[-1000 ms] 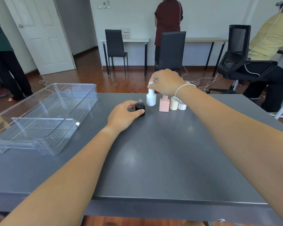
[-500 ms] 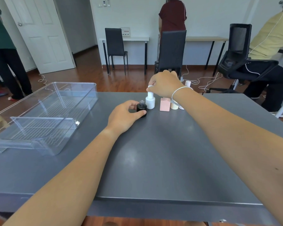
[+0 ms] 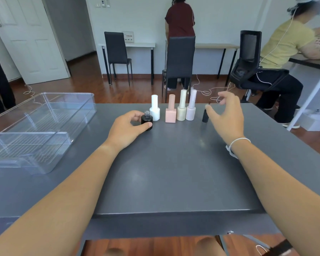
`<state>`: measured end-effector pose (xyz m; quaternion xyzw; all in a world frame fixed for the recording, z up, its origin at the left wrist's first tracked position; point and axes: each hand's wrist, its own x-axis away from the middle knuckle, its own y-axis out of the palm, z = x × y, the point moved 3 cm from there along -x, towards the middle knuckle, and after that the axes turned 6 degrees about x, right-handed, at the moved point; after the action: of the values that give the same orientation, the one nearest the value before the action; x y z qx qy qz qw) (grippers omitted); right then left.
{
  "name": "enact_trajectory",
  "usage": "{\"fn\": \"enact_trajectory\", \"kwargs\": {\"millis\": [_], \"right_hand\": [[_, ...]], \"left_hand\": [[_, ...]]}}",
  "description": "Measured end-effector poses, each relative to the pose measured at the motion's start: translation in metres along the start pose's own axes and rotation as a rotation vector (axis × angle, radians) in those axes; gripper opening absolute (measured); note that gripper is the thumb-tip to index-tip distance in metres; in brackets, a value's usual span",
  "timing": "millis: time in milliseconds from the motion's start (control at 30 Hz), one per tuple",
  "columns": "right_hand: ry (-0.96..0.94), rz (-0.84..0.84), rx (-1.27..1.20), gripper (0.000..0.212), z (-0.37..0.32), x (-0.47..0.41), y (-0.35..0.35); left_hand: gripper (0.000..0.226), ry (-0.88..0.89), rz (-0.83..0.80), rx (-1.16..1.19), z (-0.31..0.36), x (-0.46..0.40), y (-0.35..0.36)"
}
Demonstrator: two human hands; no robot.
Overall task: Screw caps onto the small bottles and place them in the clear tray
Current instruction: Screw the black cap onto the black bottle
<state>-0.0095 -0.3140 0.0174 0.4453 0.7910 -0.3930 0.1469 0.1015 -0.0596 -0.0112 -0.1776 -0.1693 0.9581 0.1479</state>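
My left hand (image 3: 127,127) grips a small black bottle (image 3: 146,120) with a bare threaded neck, standing on the grey table (image 3: 174,172). To its right stand a capped white bottle (image 3: 154,109), a pink one (image 3: 170,110), a cream one (image 3: 182,109) and a pale lilac one (image 3: 191,106) in a row. A black cap (image 3: 204,116) stands upright right of the row. My right hand (image 3: 226,115) hovers open beside that cap, thumb close to it, holding nothing. The clear tray (image 3: 35,130) sits at the left with nothing in it.
Beyond the far table edge stand black chairs (image 3: 179,60) and a desk. A person (image 3: 180,24) stands at the back, another sits at the right (image 3: 284,58), and a third stands at the far left.
My right hand let go of the white bottle's cap and moved right, toward the black cap. The row of capped bottles is now uncovered. My left hand stays on the black bottle.
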Motion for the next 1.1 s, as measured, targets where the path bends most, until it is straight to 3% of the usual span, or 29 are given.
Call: {"fn": "enact_trajectory", "kwargs": {"millis": [100, 233, 433, 567, 733, 833, 967, 1100], "right_hand": [[0.182, -0.167, 0.067, 0.061, 0.024, -0.002, 0.011], [0.245, -0.308, 0.134, 0.064, 0.028, -0.005, 0.023], [0.218, -0.331, 0.173, 0.035, 0.024, -0.010, 0.029], [0.210, -0.309, 0.153, 0.028, 0.024, -0.011, 0.028], [0.239, -0.231, -0.062, 0.019, 0.014, -0.006, 0.022], [0.120, -0.309, -0.230, 0.009, -0.010, 0.005, 0.022], [-0.171, -0.522, -0.260, 0.027, -0.041, 0.028, 0.032], [-0.289, -0.578, -0.196, 0.033, -0.052, 0.037, 0.039]], "left_hand": [[0.021, 0.019, 0.004, -0.007, 0.001, 0.002, 0.000], [0.022, 0.034, 0.003, -0.024, 0.000, 0.001, -0.001], [0.023, 0.045, -0.010, -0.040, -0.001, 0.000, 0.001], [0.024, 0.050, -0.014, -0.042, 0.000, 0.000, 0.001], [0.023, 0.075, -0.018, -0.030, 0.000, 0.000, 0.002], [0.025, 0.093, -0.019, -0.018, 0.001, 0.001, 0.002], [0.029, 0.146, -0.031, -0.032, 0.004, 0.002, 0.002], [0.032, 0.172, -0.023, -0.044, 0.003, 0.001, 0.002]]}}
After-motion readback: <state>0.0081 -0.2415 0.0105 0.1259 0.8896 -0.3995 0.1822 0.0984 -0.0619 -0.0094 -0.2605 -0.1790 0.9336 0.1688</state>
